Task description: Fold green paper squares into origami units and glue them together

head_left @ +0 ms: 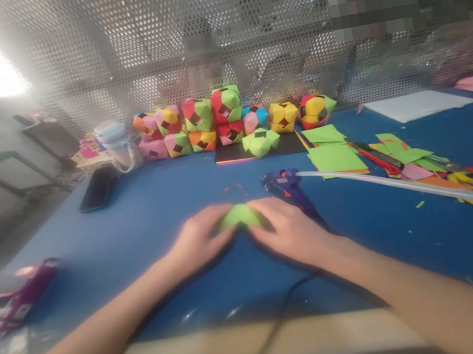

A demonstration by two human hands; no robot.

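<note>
A small green paper piece (240,216) is held between my two hands over the blue table (166,195). My left hand (199,238) grips its left side, fingers and thumb closed on it. On its right side, my right hand (282,227) pinches it the same way. Just beyond my right hand lies a dark blue glue gun (285,179) with a long clear glue stick in its back. A green folded paper shape (261,142) rests on a black sheet (288,143) farther back.
Several colourful paper balls (227,111) line the back. Green paper squares (336,159), red-handled scissors (377,158) and paper scraps lie right. A phone (96,189) and a white cup (117,144) stand back left, a purple object (28,293) at the left edge.
</note>
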